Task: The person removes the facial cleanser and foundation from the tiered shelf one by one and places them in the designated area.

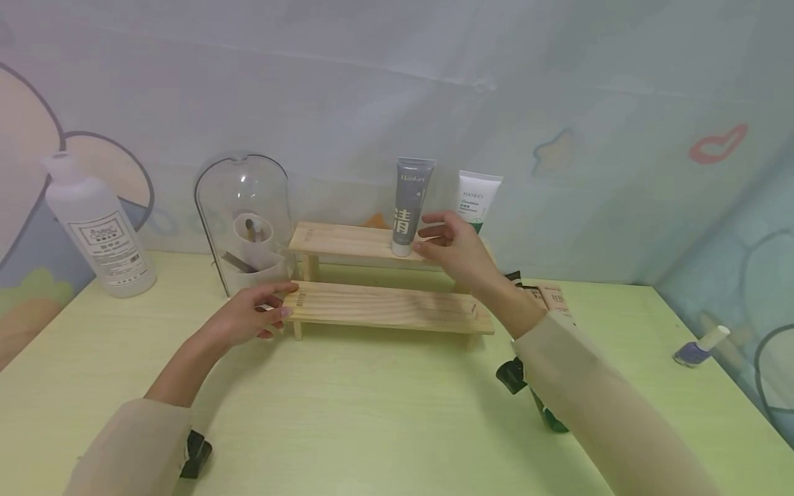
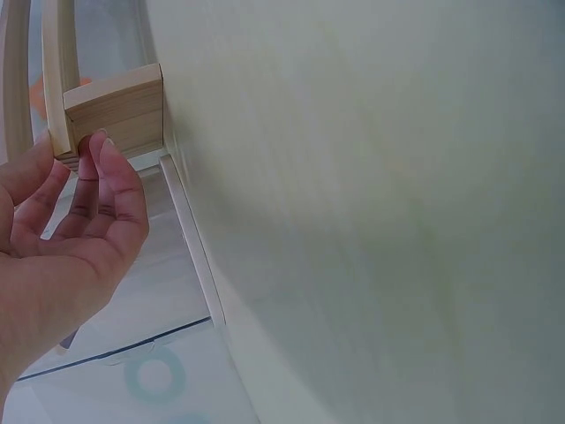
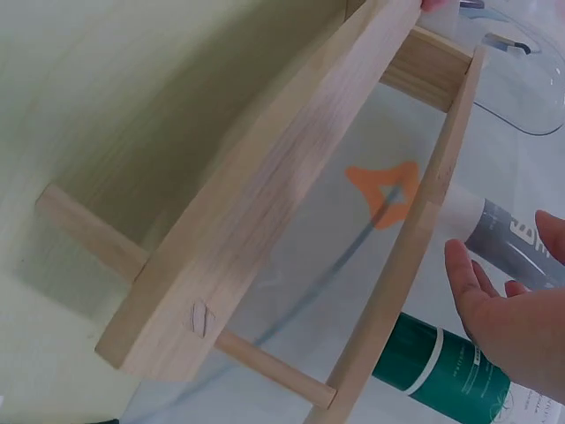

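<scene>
A two-tier wooden shelf (image 1: 387, 305) stands on the table. My left hand (image 1: 251, 313) pinches the left end of its lower board, and in the left wrist view the thumb and fingertips meet the board's end (image 2: 60, 132). On the upper board a grey squeeze tube (image 1: 412, 200) stands upright on its cap. Just right of that tube is my right hand (image 1: 459, 251), its fingers spread and relaxed, holding nothing. Behind this hand stands a white and green tube (image 1: 477, 196) on the same board; its green lower part (image 3: 441, 362) shows in the right wrist view.
A clear domed holder (image 1: 248, 186) with brushes stands left of the shelf, and farther left a white plastic bottle (image 1: 99, 231). Boxes (image 1: 554, 297) and dark items lie partly hidden by the right forearm. A purple nail polish bottle (image 1: 693, 351) lies near the right edge.
</scene>
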Demonstrator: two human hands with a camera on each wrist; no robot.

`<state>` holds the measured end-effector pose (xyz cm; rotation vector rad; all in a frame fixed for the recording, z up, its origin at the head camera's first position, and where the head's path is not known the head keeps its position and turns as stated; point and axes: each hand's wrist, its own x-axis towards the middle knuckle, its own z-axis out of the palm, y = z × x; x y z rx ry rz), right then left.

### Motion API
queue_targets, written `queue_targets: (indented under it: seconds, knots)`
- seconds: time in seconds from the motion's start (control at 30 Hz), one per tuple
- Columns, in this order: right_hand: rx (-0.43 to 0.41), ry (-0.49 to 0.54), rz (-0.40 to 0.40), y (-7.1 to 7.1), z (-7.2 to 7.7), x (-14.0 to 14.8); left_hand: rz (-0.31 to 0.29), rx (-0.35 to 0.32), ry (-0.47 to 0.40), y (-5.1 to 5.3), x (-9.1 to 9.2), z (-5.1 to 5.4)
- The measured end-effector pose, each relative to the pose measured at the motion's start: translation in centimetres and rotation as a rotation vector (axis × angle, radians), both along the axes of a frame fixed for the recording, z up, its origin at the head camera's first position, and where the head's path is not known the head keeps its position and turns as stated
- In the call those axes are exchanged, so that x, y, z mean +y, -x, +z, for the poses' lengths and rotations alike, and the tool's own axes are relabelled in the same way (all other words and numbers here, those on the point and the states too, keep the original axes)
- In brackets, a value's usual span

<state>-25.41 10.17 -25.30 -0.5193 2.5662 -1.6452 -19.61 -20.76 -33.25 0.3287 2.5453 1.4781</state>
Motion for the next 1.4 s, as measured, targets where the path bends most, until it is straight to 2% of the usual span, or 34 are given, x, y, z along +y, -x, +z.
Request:
queue_targets:
  seconds: [0.27, 0.57, 0.8, 1.4]
  knots:
    - [0.020, 0.080, -0.026, 0.5, -0.5, -0.7, 0.002, -0.004, 0.003, 0.0, 0.0, 0.0]
    - [0.001, 0.133, -0.059, 0.9, -1.0, -1.6, 0.005, -0.010, 0.002, 0.0, 0.0, 0.1]
    - [0.020, 0.127, -0.116, 1.0, -1.3, -2.3, 0.006, -0.008, -0.008, 0.0, 0.1, 0.0]
    - [0.064, 0.074, -0.141, 1.1, -1.6, -2.8, 0.010, -0.009, 0.002, 0.1, 0.0, -0.1]
